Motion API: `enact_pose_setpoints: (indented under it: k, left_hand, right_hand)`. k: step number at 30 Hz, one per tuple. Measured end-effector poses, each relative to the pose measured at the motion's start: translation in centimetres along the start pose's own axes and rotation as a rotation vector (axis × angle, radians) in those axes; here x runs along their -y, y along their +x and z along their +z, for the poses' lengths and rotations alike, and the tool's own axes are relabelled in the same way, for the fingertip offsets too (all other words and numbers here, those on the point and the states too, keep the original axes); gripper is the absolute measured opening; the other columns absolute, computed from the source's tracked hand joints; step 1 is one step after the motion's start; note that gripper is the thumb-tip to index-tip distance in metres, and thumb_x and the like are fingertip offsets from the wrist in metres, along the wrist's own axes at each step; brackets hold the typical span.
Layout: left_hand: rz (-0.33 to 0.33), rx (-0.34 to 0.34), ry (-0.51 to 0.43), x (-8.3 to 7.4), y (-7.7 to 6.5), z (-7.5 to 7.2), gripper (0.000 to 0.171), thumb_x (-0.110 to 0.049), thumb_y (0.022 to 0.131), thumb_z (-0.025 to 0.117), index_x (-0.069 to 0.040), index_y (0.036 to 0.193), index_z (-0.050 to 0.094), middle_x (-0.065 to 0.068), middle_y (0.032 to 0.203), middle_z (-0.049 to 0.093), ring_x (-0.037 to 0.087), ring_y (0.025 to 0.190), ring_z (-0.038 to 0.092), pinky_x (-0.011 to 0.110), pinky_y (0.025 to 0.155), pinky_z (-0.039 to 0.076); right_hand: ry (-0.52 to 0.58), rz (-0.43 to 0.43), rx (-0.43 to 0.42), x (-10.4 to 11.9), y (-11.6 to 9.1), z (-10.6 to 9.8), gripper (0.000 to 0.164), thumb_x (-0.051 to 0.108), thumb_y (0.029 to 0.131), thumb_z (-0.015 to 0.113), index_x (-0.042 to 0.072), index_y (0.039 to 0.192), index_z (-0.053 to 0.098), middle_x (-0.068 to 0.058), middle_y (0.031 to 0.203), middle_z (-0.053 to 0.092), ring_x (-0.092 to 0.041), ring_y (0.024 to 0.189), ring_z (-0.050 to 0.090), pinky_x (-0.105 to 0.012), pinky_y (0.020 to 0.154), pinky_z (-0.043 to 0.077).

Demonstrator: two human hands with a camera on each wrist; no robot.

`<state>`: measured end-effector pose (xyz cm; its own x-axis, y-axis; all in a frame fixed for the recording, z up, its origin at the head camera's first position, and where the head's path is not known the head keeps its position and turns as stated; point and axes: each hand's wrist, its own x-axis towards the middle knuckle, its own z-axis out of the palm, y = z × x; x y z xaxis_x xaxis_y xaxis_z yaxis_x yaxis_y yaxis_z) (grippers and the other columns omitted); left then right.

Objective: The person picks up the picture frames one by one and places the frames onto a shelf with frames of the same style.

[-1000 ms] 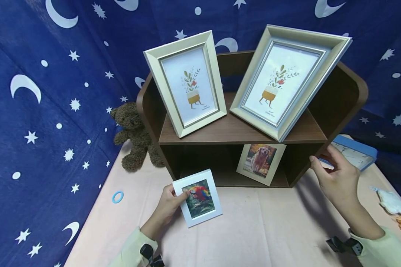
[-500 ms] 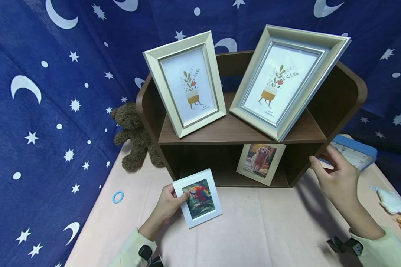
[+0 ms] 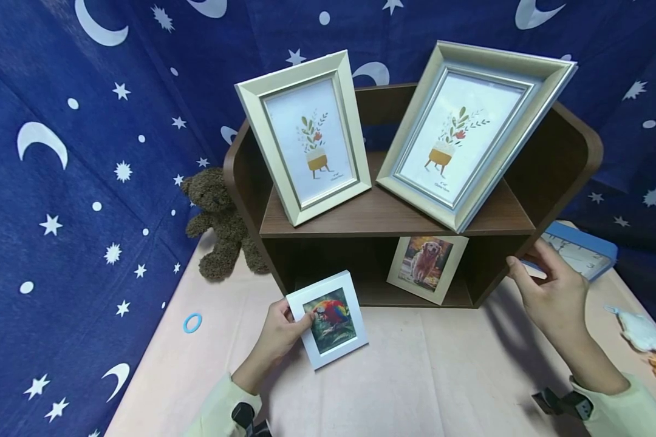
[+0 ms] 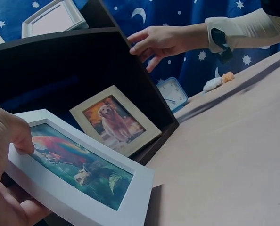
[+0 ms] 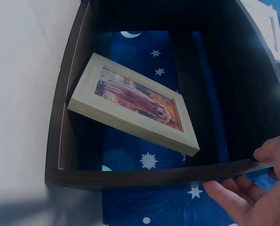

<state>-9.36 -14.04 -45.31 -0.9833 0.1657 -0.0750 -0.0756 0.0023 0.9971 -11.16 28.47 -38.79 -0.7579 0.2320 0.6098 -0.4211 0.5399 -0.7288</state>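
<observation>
My left hand (image 3: 277,334) pinches a white picture frame (image 3: 334,325) with a parrot photo, thumb on its front and fingers behind. The frame is tilted in front of the lower left compartment of a brown wooden shelf (image 3: 328,229). My right hand (image 3: 557,297) grips the shelf's right side panel; in the right wrist view its thumb (image 5: 267,151) is inside and its fingers are outside. Within the lower compartment, at its right, leans a cream picture frame (image 5: 130,106) with a dog photo. The left wrist view shows the parrot frame (image 4: 83,165) overlapping the shelf opening.
Two larger picture frames (image 3: 311,139) with plant prints stand on the upper board. A brown teddy bear (image 3: 218,224) sits left of the shelf, a blue clock (image 3: 585,252) right of it. A blue ring (image 3: 186,326) and small soft toys (image 3: 642,331) lie on the table.
My left hand has shifted the parrot frame slightly up and to the right, toward the shelf. My right hand stays on the side panel.
</observation>
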Motion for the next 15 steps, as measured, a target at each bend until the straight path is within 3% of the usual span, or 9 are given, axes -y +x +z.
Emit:
enact_pose_setpoints:
  k: [15]
  left_hand:
    - [0.072, -0.058, -0.068, -0.9, 2.5, 1.4, 0.043, 0.008, 0.085, 0.061, 0.013, 0.128, 0.055, 0.036, 0.118, 0.065, 0.008, 0.09, 0.072, 0.023, 0.08, 0.063]
  right_hand:
    - [0.035, 0.035, 0.004, 0.1, 0.1, 0.1, 0.046, -0.014, 0.084, 0.066, -0.001, 0.127, 0.066, 0.029, 0.103, 0.068, 0.014, 0.09, 0.066, -0.002, 0.067, 0.054]
